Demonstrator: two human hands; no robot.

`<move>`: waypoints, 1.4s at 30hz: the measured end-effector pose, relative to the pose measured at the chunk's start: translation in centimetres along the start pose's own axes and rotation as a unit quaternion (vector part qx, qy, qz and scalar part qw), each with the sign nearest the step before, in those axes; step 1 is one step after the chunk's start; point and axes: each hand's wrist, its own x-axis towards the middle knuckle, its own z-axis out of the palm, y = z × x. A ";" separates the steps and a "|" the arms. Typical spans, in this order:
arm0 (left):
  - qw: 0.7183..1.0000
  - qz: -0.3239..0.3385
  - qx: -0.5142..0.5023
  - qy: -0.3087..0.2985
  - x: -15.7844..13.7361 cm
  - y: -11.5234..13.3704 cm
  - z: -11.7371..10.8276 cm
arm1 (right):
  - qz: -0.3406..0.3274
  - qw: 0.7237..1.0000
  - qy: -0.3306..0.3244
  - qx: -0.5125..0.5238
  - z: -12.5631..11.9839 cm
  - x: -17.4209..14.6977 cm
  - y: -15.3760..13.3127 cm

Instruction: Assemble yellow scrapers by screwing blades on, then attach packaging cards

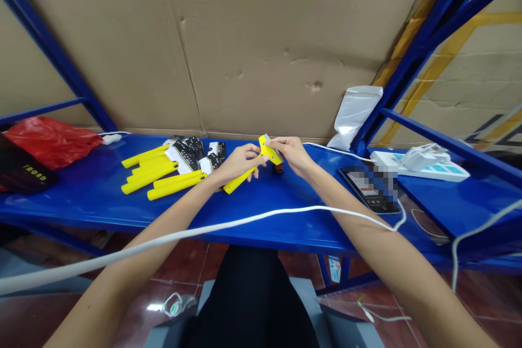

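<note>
A yellow scraper [238, 179] with a wide head is held above the blue table, its handle slanting down to the left. My left hand [240, 162] is closed around its neck, thumb toward the head. At the head, the fingers of my right hand [294, 153] pinch the edge beside a pale grey strip like a blade; exactly what they grip is partly hidden. Under the head on the table sits a small dark reddish object [278, 170], too small to name. Left of my left hand lie several yellow scrapers [153, 174] with black-and-white cards [185, 153] at their heads.
A phone [369, 189] and a white power strip [424, 166] lie at the right. A white cable [244, 221] crosses in front of both forearms. A silvery pouch [356, 114] leans at the back, with a red bag [53, 141] and dark cap at the left.
</note>
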 end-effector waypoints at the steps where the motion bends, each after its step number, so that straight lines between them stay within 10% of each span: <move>1: 0.998 0.035 0.035 0.029 0.1 -0.3 0.0 | -0.002 1.000 0.011 0.002 0.0 0.1 0.1; 8: 0.877 0.345 0.326 0.076 -0.1 -1.6 -0.6 | -0.005 0.998 0.052 0.028 -0.4 0.4 0.1; 15: 0.822 0.316 0.473 0.025 -1.3 -0.7 0.0 | 0.019 0.997 0.050 0.062 -0.7 0.4 -0.2; 42: 0.827 0.339 0.441 0.086 -0.6 -1.7 -0.4 | 0.006 0.994 -0.050 0.098 -0.5 -0.4 -1.7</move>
